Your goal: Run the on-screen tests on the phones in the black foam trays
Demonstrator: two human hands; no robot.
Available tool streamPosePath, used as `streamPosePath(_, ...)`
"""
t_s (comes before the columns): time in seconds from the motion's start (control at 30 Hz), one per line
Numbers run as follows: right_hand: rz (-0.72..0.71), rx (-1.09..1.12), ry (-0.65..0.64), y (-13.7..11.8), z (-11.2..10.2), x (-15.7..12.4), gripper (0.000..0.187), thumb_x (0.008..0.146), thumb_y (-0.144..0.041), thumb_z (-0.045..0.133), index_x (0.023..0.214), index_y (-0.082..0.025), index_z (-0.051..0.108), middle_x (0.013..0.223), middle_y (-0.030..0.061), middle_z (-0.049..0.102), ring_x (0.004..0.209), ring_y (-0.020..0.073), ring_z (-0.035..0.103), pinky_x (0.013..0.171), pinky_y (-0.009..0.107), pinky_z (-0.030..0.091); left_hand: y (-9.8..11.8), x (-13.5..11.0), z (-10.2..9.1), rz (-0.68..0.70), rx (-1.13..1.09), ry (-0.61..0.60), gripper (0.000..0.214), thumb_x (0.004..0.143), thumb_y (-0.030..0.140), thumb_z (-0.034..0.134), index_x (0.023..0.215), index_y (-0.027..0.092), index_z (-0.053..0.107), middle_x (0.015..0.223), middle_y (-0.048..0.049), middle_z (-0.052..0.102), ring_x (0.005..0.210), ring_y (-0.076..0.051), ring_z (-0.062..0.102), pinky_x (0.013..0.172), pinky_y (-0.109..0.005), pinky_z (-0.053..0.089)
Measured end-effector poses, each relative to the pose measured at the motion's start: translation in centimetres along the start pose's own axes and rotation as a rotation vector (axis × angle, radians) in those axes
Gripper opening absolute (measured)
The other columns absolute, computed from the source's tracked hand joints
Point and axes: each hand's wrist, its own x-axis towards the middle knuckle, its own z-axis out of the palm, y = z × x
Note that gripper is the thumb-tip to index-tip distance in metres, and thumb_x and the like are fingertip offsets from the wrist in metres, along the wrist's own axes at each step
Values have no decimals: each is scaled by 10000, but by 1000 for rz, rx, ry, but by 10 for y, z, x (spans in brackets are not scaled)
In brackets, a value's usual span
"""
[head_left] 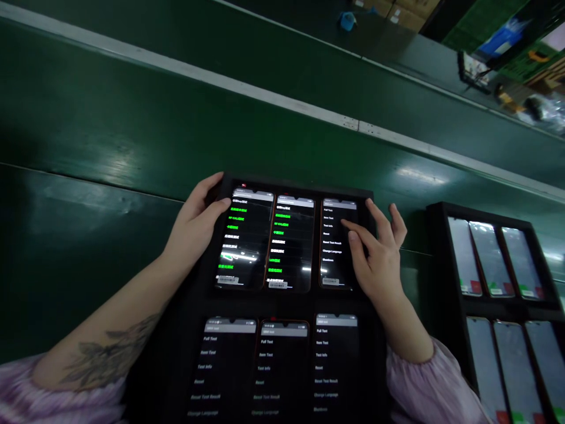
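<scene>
In front of me is a black tray [291, 303] holding two rows of lit smartphones. My left hand [198, 215] grips the tray's upper left corner, thumb over the rim beside the top-left smartphone [247, 235]. That phone and the top-middle smartphone [290, 241] show lists of green and white text. My right hand [377, 247] has its fingers apart, the index fingertip at the screen of the top-right smartphone [338, 241], which shows a white text menu. Whether the tip touches the glass I cannot tell. Similar menus show on the lower row, including the lower-middle smartphone [282, 371].
A second black tray [507, 309] with several pale-screened phones stands at the right on the green work surface [88, 118]. Pale metal strips [265, 94] cross the surface. Beyond them lie a small blue object [347, 22], a dark device [474, 72] and clear plastic wrapping [549, 115].
</scene>
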Motion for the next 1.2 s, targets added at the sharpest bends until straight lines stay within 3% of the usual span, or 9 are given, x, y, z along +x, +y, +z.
streamPosePath(0.23, -4, 5, 24, -1, -1, 0, 315, 1059, -301, 493, 1084, -277, 807, 1510, 63, 604, 1536, 409, 358, 1177, 750, 394, -3, 1, 0, 32, 5, -8, 485, 852, 259, 676, 1335, 212, 657, 1389, -79, 689, 1383, -328, 577, 1232, -529, 447)
streamPosePath(0.5, 0, 9, -3, 0, -1, 0, 304, 1041, -291, 516, 1102, -284, 813, 1534, 55, 585, 1545, 417, 327, 1206, 750, 343, -4, 1, 0, 54, -3, -24, 507, 854, 264, 670, 1357, 209, 645, 1386, -70, 692, 1371, -307, 585, 1238, -489, 441)
streamPosePath(0.8, -15, -20, 58, 0, 0, 0, 318, 1067, -324, 489, 1133, -280, 797, 1492, 68, 627, 1511, 406, 403, 1158, 738, 427, -6, 2, -2, 56, 12, -32, 491, 861, 247, 677, 1350, 224, 647, 1386, -53, 693, 1360, -307, 591, 1228, -492, 452)
streamPosePath(1.0, -2, -4, 37, 1, -1, 0, 303, 1059, -304, 499, 1146, -284, 788, 1508, 68, 613, 1518, 394, 395, 1173, 734, 410, -10, 4, -4, 71, 17, -37, 502, 856, 252, 686, 1356, 236, 647, 1391, -46, 693, 1366, -306, 588, 1244, -498, 434)
streamPosePath(1.07, -45, 1, 24, -1, -3, 1, 289, 1052, -298, 513, 1152, -272, 784, 1520, 78, 599, 1530, 396, 373, 1187, 728, 394, -11, 5, -4, 79, 23, -38, 497, 860, 253, 686, 1355, 233, 645, 1395, -46, 690, 1376, -305, 580, 1249, -495, 429)
streamPosePath(1.2, -262, 16, -87, -7, -8, 3, 254, 1034, -282, 554, 1142, -260, 782, 1575, 74, 540, 1575, 393, 304, 1225, 677, 382, -10, 4, -4, 86, 22, -45, 494, 871, 254, 687, 1362, 224, 640, 1389, -52, 690, 1370, -307, 585, 1266, -507, 404)
